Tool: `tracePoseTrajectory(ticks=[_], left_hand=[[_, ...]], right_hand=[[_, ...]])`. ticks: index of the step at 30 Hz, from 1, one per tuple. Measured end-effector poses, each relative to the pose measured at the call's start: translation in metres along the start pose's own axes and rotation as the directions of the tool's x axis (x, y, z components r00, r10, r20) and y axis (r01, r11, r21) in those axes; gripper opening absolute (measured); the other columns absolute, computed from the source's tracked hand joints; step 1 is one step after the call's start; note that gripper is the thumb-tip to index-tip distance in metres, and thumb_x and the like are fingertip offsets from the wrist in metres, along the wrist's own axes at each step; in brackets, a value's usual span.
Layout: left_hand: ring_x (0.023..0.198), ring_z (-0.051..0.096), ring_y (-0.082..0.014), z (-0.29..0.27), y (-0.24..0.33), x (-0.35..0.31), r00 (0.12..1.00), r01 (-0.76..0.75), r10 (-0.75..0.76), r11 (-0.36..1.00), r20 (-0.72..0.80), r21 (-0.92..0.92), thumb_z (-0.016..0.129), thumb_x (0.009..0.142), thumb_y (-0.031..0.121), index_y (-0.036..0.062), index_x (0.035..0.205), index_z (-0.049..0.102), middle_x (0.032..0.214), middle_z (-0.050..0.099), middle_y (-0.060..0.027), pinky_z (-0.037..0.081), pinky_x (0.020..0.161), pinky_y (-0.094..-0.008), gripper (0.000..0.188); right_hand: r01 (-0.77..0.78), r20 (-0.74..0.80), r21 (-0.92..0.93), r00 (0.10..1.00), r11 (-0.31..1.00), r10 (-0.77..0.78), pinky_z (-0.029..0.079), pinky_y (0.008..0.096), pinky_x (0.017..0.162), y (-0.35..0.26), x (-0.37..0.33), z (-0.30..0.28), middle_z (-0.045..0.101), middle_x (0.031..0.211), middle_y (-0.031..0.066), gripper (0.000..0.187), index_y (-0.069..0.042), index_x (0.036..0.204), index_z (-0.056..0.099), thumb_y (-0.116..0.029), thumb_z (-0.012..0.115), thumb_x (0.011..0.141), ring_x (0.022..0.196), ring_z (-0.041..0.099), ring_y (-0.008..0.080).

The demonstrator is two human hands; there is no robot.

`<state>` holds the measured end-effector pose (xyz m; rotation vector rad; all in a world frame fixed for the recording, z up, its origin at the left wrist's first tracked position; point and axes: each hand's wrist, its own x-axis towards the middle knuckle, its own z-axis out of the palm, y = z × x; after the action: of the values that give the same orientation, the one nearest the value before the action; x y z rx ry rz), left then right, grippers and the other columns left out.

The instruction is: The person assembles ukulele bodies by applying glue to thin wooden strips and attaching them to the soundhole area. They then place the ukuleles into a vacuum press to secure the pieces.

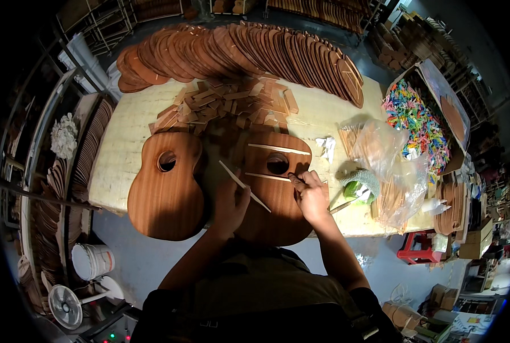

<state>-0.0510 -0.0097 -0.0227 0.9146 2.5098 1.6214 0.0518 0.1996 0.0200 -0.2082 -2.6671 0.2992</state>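
Observation:
My left hand (234,201) is closed round a thin pale wooden strip (260,203), which slants over a brown guitar-shaped wooden plate (266,224). Two more strips lie across this plate: an upper strip (278,149) above the round sound hole (277,164) and a lower strip (260,175) just below it. With bent fingers, my right hand (314,197) presses at the lower strip, beside the hole; the hand covers part of that strip. A second guitar-shaped plate (166,200) with a sound hole lies to the left, partly in shadow.
Small wooden blocks (226,103) are heaped behind the plates, before a long row of stacked guitar-shaped plates (238,51). At right are a green-and-white tub (359,188) with a brush, a clear plastic bag (400,183) of strips, and a box of colourful clips (415,120).

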Motion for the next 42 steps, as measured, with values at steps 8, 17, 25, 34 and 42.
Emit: tracePoseTrajectory(ticks=[8,17,25,34,42], left_hand=[[0.088,0.062,-0.024,0.001,0.011,-0.001,1.0,-0.005,0.004,0.992,-0.009,-0.129,0.056,0.09,0.006,-0.0041,0.134,0.042,0.1,0.061,-0.0163,0.049,0.08,-0.0335,0.047],[0.087,0.065,-0.0256,0.003,0.025,0.001,0.999,0.036,-0.036,0.999,0.04,-0.02,0.052,0.091,0.007,0.0001,0.134,0.044,0.102,0.062,-0.0152,0.051,0.077,-0.0327,0.044],[0.092,0.062,-0.0242,-0.007,0.012,0.003,0.999,-0.03,0.03,1.0,0.029,-0.003,0.053,0.092,0.008,-0.0017,0.121,0.054,0.116,0.058,-0.0182,0.048,0.082,-0.0306,0.031],[0.089,0.057,-0.0089,-0.081,0.027,0.015,0.941,0.286,-0.146,0.828,0.307,-0.482,0.052,0.095,0.008,0.0,0.108,0.063,0.098,0.063,-0.004,0.046,0.08,-0.023,0.019],[0.082,0.06,-0.0137,-0.205,-0.086,0.038,0.937,0.345,-0.328,0.831,0.116,-0.436,0.057,0.092,0.01,-0.0018,0.102,0.063,0.096,0.064,-0.0066,0.049,0.074,-0.027,0.017]], right_hand=[[-0.359,-0.16,0.054,0.918,0.932,0.363,0.035,0.0478,0.096,0.001,-0.036,0.013,0.054,0.106,0.0171,0.054,-0.002,0.132,0.049,-0.019,0.064,0.082,0.1,0.049,0.0359],[-0.176,-0.173,-0.067,0.971,0.982,0.162,0.045,0.041,0.083,0.01,-0.049,0.02,0.059,0.101,0.0168,0.042,0.005,0.123,0.056,-0.015,0.061,0.086,0.088,0.054,0.0329],[-0.308,-0.117,-0.108,0.948,0.945,0.296,0.04,0.043,0.085,-0.008,-0.046,0.011,0.055,0.111,0.0183,0.045,0.002,0.127,0.054,-0.015,0.062,0.086,0.099,0.049,0.0346],[-0.661,0.632,0.728,0.749,0.182,0.198,0.047,0.0261,0.071,-0.1,0.029,0.008,0.068,0.081,0.0064,0.017,0.0,0.096,0.07,-0.014,0.068,0.087,0.076,0.058,0.0086],[0.021,-0.187,0.323,0.982,0.946,0.042,0.048,0.0317,0.065,-0.198,0.122,0.096,0.06,0.079,0.0088,0.024,-0.005,0.095,0.073,0.002,0.072,0.072,0.076,0.056,0.0244]])
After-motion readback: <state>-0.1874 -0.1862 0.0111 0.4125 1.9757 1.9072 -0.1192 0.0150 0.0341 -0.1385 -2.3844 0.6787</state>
